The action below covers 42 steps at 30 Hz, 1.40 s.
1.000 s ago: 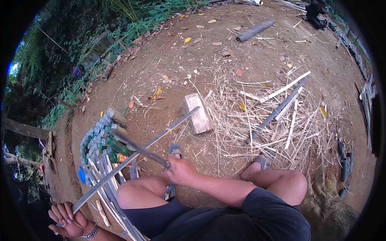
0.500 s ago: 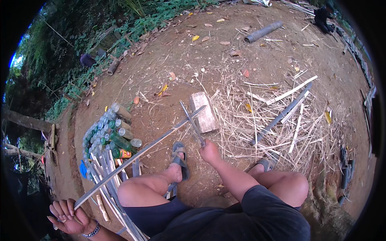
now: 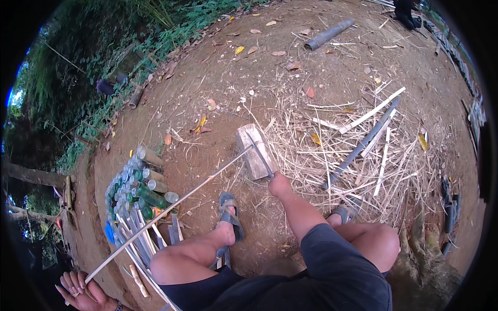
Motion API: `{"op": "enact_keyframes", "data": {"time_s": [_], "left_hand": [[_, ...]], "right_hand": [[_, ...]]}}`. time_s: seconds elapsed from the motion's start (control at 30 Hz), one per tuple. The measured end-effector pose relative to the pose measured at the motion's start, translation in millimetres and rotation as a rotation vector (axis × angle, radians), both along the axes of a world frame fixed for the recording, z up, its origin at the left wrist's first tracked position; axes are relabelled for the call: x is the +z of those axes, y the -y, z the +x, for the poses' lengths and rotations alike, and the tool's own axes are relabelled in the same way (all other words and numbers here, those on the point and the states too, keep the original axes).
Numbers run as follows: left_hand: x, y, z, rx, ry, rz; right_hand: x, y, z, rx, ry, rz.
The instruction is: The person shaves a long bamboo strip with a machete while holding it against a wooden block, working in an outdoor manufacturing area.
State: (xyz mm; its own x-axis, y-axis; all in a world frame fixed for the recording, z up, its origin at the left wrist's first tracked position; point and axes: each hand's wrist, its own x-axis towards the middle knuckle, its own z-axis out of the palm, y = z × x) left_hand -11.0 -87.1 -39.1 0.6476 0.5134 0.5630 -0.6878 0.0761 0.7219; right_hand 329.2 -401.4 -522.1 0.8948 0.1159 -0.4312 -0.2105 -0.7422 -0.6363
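Observation:
My left hand (image 3: 87, 293), low at the left, has its fingers bent round the near end of a long thin bamboo strip (image 3: 171, 208). The strip slants up to the right, and its far end lies over a wooden block (image 3: 246, 141) on the dirt. A long-bladed knife (image 3: 262, 158) is gripped in my right hand (image 3: 280, 185), its blade slanting across the block and meeting the strip near its tip. My right fist hides the knife's handle.
Several glass bottles (image 3: 150, 197) are piled at the left beside a bundle of strips (image 3: 136, 236). Shavings (image 3: 306, 171) and a dark bamboo length (image 3: 363, 143) lie at the right. Farther off are a bamboo tube (image 3: 329, 34) and a person in dark clothes (image 3: 405, 13).
The strip has turned to show its pale side. My right hand and knife have shifted right and down, the blade now over the block; my left hand is slightly lower and farther left.

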Motion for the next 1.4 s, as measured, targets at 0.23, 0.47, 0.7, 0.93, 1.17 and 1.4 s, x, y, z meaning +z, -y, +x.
{"op": "enact_keyframes", "data": {"time_s": [0.23, 0.47, 0.7, 0.93, 1.17, 1.4], "left_hand": [[2.4, -28.5, -16.8, 0.078, -0.037, -0.069], [-24.8, -67.8, -40.8, 0.002, -0.008, -0.163], [-35.7, -59.5, 3.2, -0.093, 0.043, -0.147], [-53.5, -63.9, 75.7, 0.127, -0.091, -0.393], [-108.0, -86.8, 114.9, 0.256, -0.387, -0.665], [-211.2, -62.8, 138.0, 0.192, -0.744, -0.163]], "right_hand": [[-30.9, 4.6, 27.0, 0.088, -0.205, -0.002], [9.9, -41.4, -21.0, -0.649, -0.454, 1.041], [130.5, -50.8, -48.7, -0.954, -0.477, 1.508], [175.1, 33.3, -36.4, -1.053, -0.155, 1.44], [287.1, 144.5, -20.8, -1.063, 0.387, 1.762], [403.6, 191.7, -50.7, -0.827, 0.926, 1.589]]}}
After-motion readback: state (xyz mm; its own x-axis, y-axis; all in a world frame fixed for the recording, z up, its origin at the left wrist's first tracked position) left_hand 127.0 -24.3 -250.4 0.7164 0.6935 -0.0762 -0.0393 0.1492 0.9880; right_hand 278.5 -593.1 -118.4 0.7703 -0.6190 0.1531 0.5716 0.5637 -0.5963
